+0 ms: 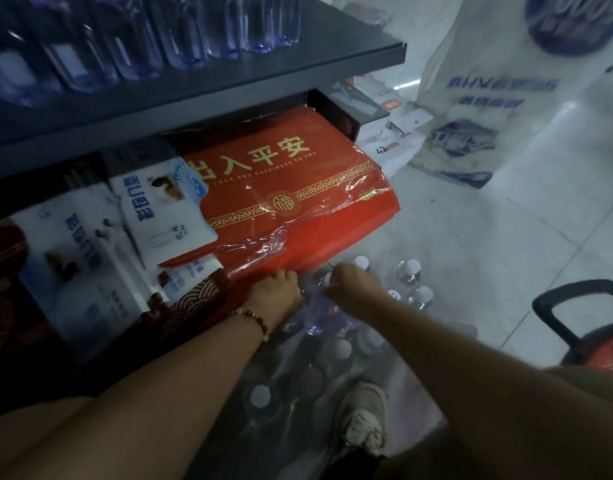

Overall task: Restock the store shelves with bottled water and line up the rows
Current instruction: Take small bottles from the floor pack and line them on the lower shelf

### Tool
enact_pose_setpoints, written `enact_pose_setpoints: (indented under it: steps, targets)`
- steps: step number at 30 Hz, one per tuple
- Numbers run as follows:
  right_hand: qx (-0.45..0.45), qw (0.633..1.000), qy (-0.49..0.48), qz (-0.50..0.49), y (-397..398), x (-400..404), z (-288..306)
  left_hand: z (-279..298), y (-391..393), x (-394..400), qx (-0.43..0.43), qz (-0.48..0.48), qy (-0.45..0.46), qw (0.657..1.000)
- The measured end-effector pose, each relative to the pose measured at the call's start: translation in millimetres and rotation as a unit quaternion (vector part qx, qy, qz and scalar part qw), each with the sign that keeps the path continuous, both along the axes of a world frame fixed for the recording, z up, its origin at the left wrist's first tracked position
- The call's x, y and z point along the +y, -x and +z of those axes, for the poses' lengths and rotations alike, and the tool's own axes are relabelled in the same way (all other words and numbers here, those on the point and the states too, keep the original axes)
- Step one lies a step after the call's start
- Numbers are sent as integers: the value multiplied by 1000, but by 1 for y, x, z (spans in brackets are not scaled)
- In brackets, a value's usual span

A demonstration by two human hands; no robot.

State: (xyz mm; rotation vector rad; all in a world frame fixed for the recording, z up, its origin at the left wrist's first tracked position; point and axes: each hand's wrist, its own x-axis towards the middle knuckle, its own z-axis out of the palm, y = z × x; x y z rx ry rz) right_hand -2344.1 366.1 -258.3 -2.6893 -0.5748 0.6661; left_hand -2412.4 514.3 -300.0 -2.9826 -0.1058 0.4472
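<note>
A shrink-wrapped pack of water bottles (318,362) with white caps lies on the floor by my foot. My left hand (275,294) and my right hand (353,282) both reach down to its far end and pinch the clear plastic wrap (317,306), which bunches up between them. A few loose bottles (407,271) stand just beyond my right hand. Above, on the dark shelf (228,81), stands a row of blue-tinted water bottles (180,32).
A red doormat in clear film (291,188) sticks out of the lower shelf over the pack. White packets (159,202) lie left of it. A white printed bag (499,98) stands on the tiled floor at right, and a black and orange basket (582,327) stands near the right edge.
</note>
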Motion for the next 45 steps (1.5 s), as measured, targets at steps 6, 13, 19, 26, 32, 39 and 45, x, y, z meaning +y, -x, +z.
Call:
enact_pose_setpoints:
  steps: [6,13,19,26,32,39,45]
  targets:
    - [-16,989,-118,91,5,-1,117,107,56,14,-156,82,288,941]
    - [79,917,-391,10,73,21,190,202,111,23,-382,234,569,690]
    - [225,816,-531,-45,137,59,209,234,162,43,-301,213,605,705]
    - [390,751,-531,-51,168,110,217,240,215,72,-275,264,626,681]
    - [396,774,-483,101,168,132,216,256,247,96,-328,295,646,622]
    - [416,816,-360,180,201,147,208,277,272,127,-387,379,684,489]
    - [567,738,-362,55,197,139,188,295,284,156,-445,410,708,363]
